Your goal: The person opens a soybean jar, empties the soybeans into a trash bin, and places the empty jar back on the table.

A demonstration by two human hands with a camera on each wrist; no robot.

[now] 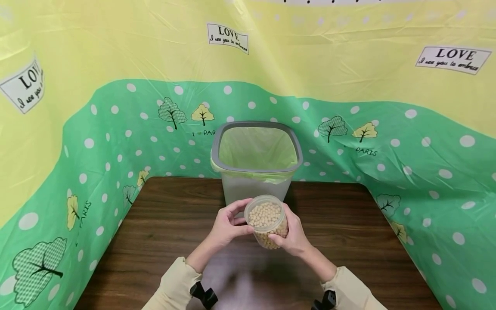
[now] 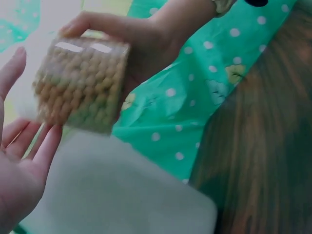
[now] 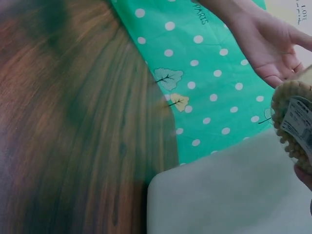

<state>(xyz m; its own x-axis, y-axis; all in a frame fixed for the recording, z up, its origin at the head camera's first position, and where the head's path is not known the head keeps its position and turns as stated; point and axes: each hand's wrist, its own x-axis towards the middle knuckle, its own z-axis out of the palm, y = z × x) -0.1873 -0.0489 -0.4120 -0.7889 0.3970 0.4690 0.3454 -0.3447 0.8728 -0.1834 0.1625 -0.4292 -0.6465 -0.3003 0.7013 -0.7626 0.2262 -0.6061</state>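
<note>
- I have the jar [image 1: 267, 230] up over the table [image 1: 341, 224], on the near side of the bin [image 1: 252, 191], between both hands, its top end upward and leaning a little
- My right hand [image 1: 296, 233] wraps the jar's side, thumb across the front; I judge that it bears the weight, so I would let that grip do the holding
- My left hand [image 1: 228, 226] has its fingers spread and fairly straight, touching the jar near the upper edge; how hard they press, I cannot tell
- As I read it, the step is steadying the jar for work at its top; I cannot tell whether that top is capped
- Tan pellets [image 1: 265, 214] fill it well up, so I would level it before any twist, as an uncapped jar could spill
- I would squeeze gently, since the clear wall may flex
</note>
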